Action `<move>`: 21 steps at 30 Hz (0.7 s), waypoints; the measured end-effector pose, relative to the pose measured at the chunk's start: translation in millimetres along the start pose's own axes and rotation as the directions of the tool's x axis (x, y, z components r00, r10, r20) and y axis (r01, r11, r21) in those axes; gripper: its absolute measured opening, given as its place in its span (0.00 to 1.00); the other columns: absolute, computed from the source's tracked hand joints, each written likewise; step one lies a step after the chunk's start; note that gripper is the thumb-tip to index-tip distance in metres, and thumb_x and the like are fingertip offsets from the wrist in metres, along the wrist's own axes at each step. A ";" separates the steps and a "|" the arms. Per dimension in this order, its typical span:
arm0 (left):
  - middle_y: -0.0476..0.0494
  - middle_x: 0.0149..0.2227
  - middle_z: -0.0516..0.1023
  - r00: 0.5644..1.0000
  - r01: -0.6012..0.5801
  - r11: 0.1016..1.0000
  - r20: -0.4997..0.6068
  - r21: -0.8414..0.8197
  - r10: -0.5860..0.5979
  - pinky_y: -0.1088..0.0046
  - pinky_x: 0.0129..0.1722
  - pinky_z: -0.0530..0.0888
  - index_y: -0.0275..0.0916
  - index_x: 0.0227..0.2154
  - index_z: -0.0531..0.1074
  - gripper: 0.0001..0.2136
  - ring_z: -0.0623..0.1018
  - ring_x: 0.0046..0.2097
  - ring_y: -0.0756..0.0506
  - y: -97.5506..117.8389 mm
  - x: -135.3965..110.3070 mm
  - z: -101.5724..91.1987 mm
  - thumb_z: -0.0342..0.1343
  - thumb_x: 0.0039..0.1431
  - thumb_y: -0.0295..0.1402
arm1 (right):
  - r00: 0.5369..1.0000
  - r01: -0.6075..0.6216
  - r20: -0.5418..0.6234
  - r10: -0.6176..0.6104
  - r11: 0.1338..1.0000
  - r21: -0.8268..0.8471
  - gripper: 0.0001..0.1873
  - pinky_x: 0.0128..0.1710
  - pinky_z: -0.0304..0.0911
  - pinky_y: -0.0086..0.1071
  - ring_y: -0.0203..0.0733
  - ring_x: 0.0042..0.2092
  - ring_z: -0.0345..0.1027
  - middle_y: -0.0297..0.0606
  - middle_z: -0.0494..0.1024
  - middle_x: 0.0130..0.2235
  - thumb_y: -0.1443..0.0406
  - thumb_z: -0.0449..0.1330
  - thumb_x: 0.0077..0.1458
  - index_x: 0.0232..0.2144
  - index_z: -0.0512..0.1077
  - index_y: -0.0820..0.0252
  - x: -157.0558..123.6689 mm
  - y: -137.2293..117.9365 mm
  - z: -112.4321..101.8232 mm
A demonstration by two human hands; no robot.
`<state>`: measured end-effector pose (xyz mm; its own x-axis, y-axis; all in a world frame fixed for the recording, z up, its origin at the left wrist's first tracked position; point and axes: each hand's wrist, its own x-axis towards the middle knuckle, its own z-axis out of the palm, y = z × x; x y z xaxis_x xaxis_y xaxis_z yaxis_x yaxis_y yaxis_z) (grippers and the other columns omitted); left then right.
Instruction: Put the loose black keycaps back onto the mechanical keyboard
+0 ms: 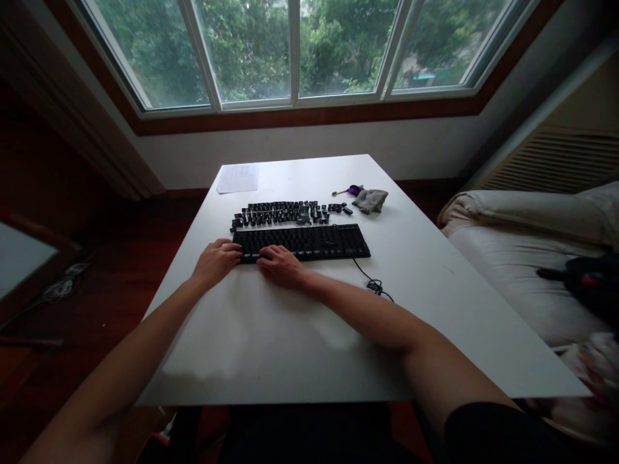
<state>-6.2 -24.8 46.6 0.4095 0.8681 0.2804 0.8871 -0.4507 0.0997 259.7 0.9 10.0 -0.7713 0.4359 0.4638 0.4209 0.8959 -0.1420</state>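
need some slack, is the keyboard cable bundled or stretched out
Partly bundled: the cable forms a tangled loop on the table, with straighter lengths either side.

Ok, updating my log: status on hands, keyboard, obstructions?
Left hand at left end of keyboard; right hand over its front edge. Keyboard lies flat. Loose keycaps behind, not blocking hands.

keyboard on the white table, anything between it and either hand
Nothing visible: the left hand is at the left end of the keyboard, the right hand at its near edge. The loose keycaps lie beyond its far edge, and the cable lies right of the right hand.
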 end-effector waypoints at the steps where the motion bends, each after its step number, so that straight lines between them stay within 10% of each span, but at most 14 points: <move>1: 0.46 0.54 0.79 1.000 0.000 1.000 0.000 -0.008 0.000 0.48 0.58 0.68 0.48 0.41 0.82 0.10 0.71 0.58 0.34 0.9 -1.0 1.3 0.56 0.63 0.35 | 1.000 0.001 -0.003 -0.001 1.000 -0.009 0.11 0.53 0.59 0.44 0.50 0.54 0.62 0.48 0.72 0.54 0.64 0.59 0.64 0.47 0.76 0.58 -0.1 0.0 -0.1; 10: 0.40 0.48 0.78 0.946 0.194 0.977 -0.246 -0.093 -0.212 0.58 0.54 0.71 0.44 0.48 0.77 0.13 0.75 0.51 0.38 16.0 -30.2 15.7 0.50 0.68 0.37 | 1.000 0.019 -0.014 -0.019 0.999 -0.045 0.12 0.53 0.59 0.43 0.49 0.54 0.63 0.47 0.72 0.55 0.63 0.58 0.65 0.47 0.76 0.59 -0.2 1.3 1.9; 21: 0.41 0.42 0.83 0.973 0.188 0.978 -0.153 0.087 -0.174 0.61 0.44 0.72 0.45 0.53 0.76 0.16 0.79 0.42 0.38 26.1 -34.9 21.5 0.49 0.68 0.37 | 1.000 0.003 -0.001 -0.003 1.000 -0.008 0.11 0.53 0.59 0.44 0.50 0.55 0.62 0.49 0.71 0.55 0.64 0.59 0.64 0.47 0.76 0.59 -0.7 2.2 1.6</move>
<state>7.2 -62.5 19.0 0.2120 0.8910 0.4014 0.9635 -0.2593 0.0668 260.5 2.8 7.9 -0.7723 0.4331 0.4647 0.4226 0.8965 -0.1333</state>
